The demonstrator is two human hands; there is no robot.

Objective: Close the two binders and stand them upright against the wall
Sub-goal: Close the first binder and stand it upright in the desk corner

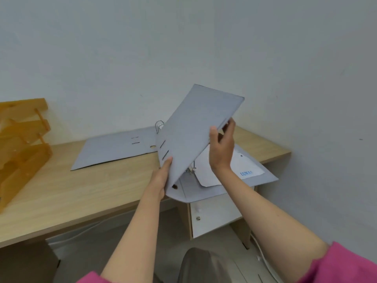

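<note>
- The pale wood-grain desk (61, 190) carried both binders, but its near right corner was covered by the closer one, which overhung the front edge. That overhang looked like the main risk: a hard push on the cover could tip or slide the binder off toward the lap.
- The far grey cardboard lever-arch binder (114, 150) lay flat and fully open near the wall, untouched. Its right half and most of its metal rings were hidden behind the raised cover.
- The near grey cardboard lever-arch binder (195, 129) was half shut, its cover lifted steeply over the white punched sheets (240, 166). If those loose-looking sheets shifted, the cover might crease them or fail to close flat.
- The right hand (221, 146) pinched the cover's upper edge, thumb in front, fingers behind and mostly unseen.
- The left hand (163, 176) pressed the cover's lower left edge with the thumb on top; its fingers were hidden beneath, so their spread could not be told.
- The lever mechanism was barely visible under the cover; whether it was clamped was unclear.
</note>
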